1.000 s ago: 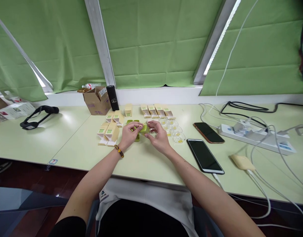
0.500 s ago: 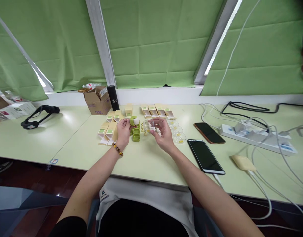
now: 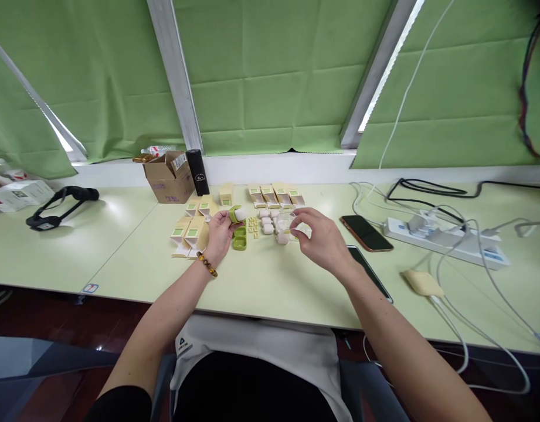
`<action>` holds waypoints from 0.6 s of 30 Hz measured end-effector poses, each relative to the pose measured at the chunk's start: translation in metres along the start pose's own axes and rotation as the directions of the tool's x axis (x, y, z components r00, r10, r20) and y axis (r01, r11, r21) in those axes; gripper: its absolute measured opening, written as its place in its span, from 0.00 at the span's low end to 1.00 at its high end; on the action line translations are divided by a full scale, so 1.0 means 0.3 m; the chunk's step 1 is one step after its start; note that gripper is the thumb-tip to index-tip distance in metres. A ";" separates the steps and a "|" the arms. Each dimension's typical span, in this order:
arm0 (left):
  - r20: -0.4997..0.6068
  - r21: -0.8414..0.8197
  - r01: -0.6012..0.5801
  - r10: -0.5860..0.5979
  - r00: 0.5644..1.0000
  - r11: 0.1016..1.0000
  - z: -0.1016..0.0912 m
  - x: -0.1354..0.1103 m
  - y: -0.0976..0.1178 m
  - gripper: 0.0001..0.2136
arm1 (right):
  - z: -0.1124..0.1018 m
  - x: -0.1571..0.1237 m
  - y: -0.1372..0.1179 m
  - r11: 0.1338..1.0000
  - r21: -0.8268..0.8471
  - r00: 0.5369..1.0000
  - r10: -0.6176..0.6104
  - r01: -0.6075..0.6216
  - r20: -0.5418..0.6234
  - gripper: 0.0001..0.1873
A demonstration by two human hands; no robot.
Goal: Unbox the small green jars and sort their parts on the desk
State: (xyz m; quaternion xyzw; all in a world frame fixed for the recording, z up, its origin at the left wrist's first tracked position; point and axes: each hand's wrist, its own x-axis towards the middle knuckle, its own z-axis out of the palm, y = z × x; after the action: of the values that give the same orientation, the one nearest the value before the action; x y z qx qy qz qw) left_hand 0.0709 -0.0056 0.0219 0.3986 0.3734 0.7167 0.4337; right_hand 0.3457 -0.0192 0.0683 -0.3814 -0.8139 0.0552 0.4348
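Note:
My left hand [image 3: 220, 234] grips a small green plastic holder [image 3: 233, 214] with a rounded white piece [image 3: 240, 215] seated in it, raised over the table. Just below it, several empty green holders [image 3: 240, 242] stand in a column. My right hand [image 3: 320, 237] has thumb and forefinger closed on a clear plastic cover [image 3: 285, 219], and hides the things behind it. Between the hands, small yellow parts [image 3: 252, 227] lie in rows. Several whitish rounded blocks [image 3: 267, 225] sit beside them, partly under the clear cover.
Small cream cartons with green labels [image 3: 193, 234] stand left and along the back [image 3: 276, 196]. A cardboard box [image 3: 169, 181] and black cylinder [image 3: 197, 172] are behind. On the right lie two phones [image 3: 365, 233], a power strip [image 3: 445, 243], a yellow charger [image 3: 423, 283] and cables.
My right hand has moved right with the clear cover, away from my left hand, uncovering the whitish blocks. My left hand still holds the green holder, now tilted differently. The view has shifted slightly.

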 end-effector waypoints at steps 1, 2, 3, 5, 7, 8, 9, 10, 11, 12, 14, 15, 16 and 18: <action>0.002 0.014 -0.003 0.002 1.000 1.000 -0.001 0.001 -0.001 0.10 | -0.016 -0.014 0.022 0.997 -0.076 1.000 0.002 -0.001 0.006 0.05; 0.003 0.024 -0.005 0.005 1.000 1.000 -0.001 0.001 -0.003 0.10 | -0.028 -0.030 0.044 0.989 -0.146 1.000 0.007 -0.005 0.011 0.05; 0.003 0.028 -0.007 0.007 1.000 1.000 -0.001 0.001 -0.003 0.10 | -0.034 -0.047 0.064 0.978 -0.210 1.000 0.012 -0.007 0.026 0.05; 0.000 0.025 -0.009 0.009 1.000 1.000 -0.001 0.001 -0.004 0.10 | -0.036 -0.079 0.095 0.950 -0.312 0.998 0.011 0.008 0.058 0.07; 0.002 0.011 -0.006 0.006 1.000 1.000 0.000 -0.002 -0.002 0.10 | -0.029 -0.105 0.107 0.918 -0.395 0.997 0.001 0.032 0.083 0.08; 0.004 0.004 -0.003 0.003 1.000 1.000 0.000 -0.004 0.000 0.10 | -0.025 -0.114 0.107 0.901 -0.432 0.995 -0.003 0.045 0.098 0.09; 0.005 -0.004 0.002 -0.002 1.000 1.000 0.001 -0.006 0.001 0.10 | -0.021 -0.121 0.104 0.883 -0.465 0.993 -0.005 0.058 0.114 0.09; 0.005 -0.010 0.006 -0.006 1.000 1.000 0.002 -0.008 0.003 0.10 | -0.017 -0.126 0.100 0.867 -0.494 0.991 -0.003 0.069 0.132 0.10; 0.006 -0.015 0.010 -0.010 1.000 1.000 0.003 -0.009 0.005 0.10 | -0.014 -0.129 0.096 0.851 -0.519 0.989 0.001 0.077 0.148 0.10; 0.006 -0.020 0.013 -0.013 1.000 1.000 0.004 -0.011 0.007 0.10 | -0.011 -0.131 0.093 0.838 -0.540 0.987 0.007 0.082 0.161 0.10; 0.005 -0.030 0.016 -0.016 1.000 0.999 0.006 -0.013 0.009 0.09 | -0.002 -0.134 0.096 0.816 -0.571 0.985 0.014 0.089 0.173 0.10; 0.005 -0.035 0.015 -0.015 1.000 0.999 0.008 -0.014 0.009 0.09 | 0.003 -0.134 0.101 0.807 -0.583 0.985 0.012 0.093 0.173 0.10; 0.005 -0.041 0.015 -0.015 1.000 0.999 0.009 -0.014 0.009 0.09 | 0.008 -0.135 0.107 0.799 -0.593 0.986 0.006 0.097 0.169 0.10; 0.006 -0.050 0.013 -0.013 1.000 0.999 0.011 -0.014 0.008 0.09 | 0.017 -0.138 0.121 0.783 -0.612 0.988 -0.014 0.108 0.157 0.10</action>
State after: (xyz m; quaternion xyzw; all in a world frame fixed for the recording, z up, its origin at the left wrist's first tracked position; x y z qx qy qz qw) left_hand 0.0746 -0.0097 0.0242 0.3871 0.3567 0.7220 0.4491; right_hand 0.3764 -0.0202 0.0223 -0.4710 -0.8281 -0.2013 0.2277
